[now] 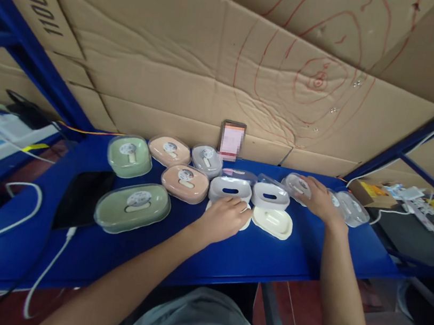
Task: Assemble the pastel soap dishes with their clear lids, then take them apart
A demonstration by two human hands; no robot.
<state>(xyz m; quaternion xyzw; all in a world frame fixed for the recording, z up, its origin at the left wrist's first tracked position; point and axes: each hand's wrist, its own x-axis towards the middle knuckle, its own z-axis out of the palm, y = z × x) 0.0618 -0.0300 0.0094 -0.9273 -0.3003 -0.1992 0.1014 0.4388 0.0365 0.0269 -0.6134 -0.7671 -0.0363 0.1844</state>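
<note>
At far left, loose white cables (36,201) next to the blue table (195,256). Then a black tablet (82,200) lying flat, with a white plug (70,233) at its near edge. Just right of it, two lidded boxes in green: a rounder green box (129,156) at the back and a longer green box (132,212) nearer the front, each with a round sticker under or on the clear cover. Beside these, two peach boxes (169,150), one behind the other, and a lidded lavender box (206,160).

Near the middle, the left hand (225,218), fingers curled over a cream tray (246,222) and largely covering it; cannot tell whether pinching the rim or only resting there. Directly behind, a lavender box body (244,196) with an oval opening, and just right of that a matching second body (282,201). In front of the latter, another cream tray (272,222), lying face up and untouched.

Farther right, the right hand (321,201), fingers bent over the edge of a clear lid (294,185) on the table; cannot tell whether gripped, with the thumb hidden. Beyond the wrist, more clear lids (352,209) near the table's right end.
</note>
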